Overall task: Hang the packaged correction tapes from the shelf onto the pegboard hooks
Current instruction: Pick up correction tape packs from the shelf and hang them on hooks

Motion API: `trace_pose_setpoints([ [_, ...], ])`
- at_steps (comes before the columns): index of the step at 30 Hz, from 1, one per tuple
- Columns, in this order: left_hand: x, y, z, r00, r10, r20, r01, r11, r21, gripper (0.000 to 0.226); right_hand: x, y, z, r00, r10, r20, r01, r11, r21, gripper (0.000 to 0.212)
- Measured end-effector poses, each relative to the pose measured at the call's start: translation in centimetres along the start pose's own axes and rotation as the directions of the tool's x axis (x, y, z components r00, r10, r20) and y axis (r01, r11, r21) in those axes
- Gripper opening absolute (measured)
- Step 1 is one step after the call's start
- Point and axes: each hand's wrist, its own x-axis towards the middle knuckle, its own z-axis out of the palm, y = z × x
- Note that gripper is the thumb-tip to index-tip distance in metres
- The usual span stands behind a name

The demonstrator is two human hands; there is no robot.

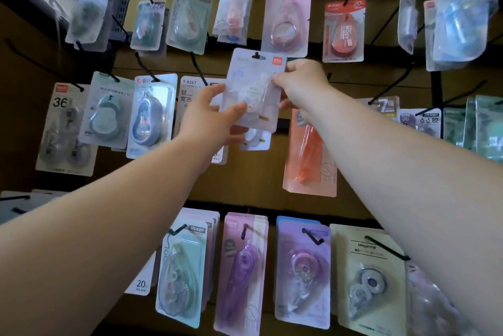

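A pale lilac correction tape pack [253, 82] with a red logo at its top right corner is held up against the pegboard in the middle row. A black hook tip [256, 56] shows through the hanging slot at the pack's top. My left hand [211, 115] grips its lower left edge, thumb on the front. My right hand [302, 82] pinches its right edge. Behind the pack's bottom edge hangs a similar white pack [254, 141], mostly hidden.
Black hooks stick out toward me all over the brown pegboard [245, 180], loaded with packaged tapes. An orange pack [309, 156] hangs just right of the held one, a T-9267 pack [190, 90] just left, and a pink pack [287, 17] above.
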Motion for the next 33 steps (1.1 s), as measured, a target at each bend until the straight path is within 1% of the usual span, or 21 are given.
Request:
trace_pose_setpoints([
  [4,-0.1,-1.0,0.4,0.998,-0.055,-0.010,0.055,0.998,-0.004,0.053,0.3,0.9,0.6,0.999,0.049,-0.018,-0.050,0.998,-0.048,0.012],
  [7,0.0,-1.5,0.7,0.996,-0.094,-0.013,0.093,0.995,-0.033,0.053,0.5,1.3,0.7,0.999,0.039,-0.025,-0.041,0.995,-0.088,0.012],
  [9,0.2,-1.8,0.9,0.993,-0.121,-0.015,0.120,0.991,-0.054,0.053,0.7,1.5,0.8,0.999,0.041,-0.025,-0.044,0.994,-0.100,0.027],
  [10,0.2,-2.0,1.0,0.991,-0.132,-0.015,0.131,0.990,-0.054,0.053,0.7,1.6,0.8,0.999,0.043,-0.022,-0.045,0.993,-0.109,0.031],
  [14,0.6,-3.0,1.4,0.987,-0.158,-0.011,0.157,0.987,-0.032,0.053,0.3,2.2,1.1,0.999,0.046,0.002,-0.045,0.993,-0.112,0.040],
  [17,1.1,-3.8,1.6,0.986,-0.165,-0.025,0.164,0.985,-0.045,0.054,-0.1,3.1,1.4,0.997,0.057,0.059,-0.052,0.996,-0.072,0.047],
  [20,1.5,-4.5,2.1,0.987,-0.156,-0.033,0.155,0.987,-0.046,0.054,-0.6,4.4,1.7,0.992,0.030,0.119,-0.023,0.998,-0.060,0.054],
  [22,1.7,-4.9,2.6,0.988,-0.152,-0.040,0.151,0.988,-0.037,0.054,-0.3,5.4,1.9,0.992,0.032,0.126,-0.021,0.996,-0.088,0.055],
  [25,2.0,-5.4,3.4,0.985,-0.161,-0.059,0.159,0.987,-0.037,0.053,0.5,6.4,2.4,0.995,0.061,0.076,-0.053,0.993,-0.106,0.051],
  [29,2.5,-6.1,3.8,0.984,-0.169,-0.058,0.168,0.985,-0.028,0.050,0.7,7.3,2.8,0.997,0.072,0.037,-0.064,0.982,-0.180,0.047],
  [31,2.4,-6.2,3.8,0.982,-0.181,-0.048,0.180,0.983,-0.020,0.052,0.3,7.5,2.6,0.997,0.068,0.045,-0.057,0.975,-0.215,0.049],
  [33,1.9,-6.1,3.6,0.977,-0.210,-0.034,0.210,0.978,-0.018,0.055,-0.1,7.5,2.2,0.993,0.099,0.066,-0.079,0.963,-0.257,0.055],
])
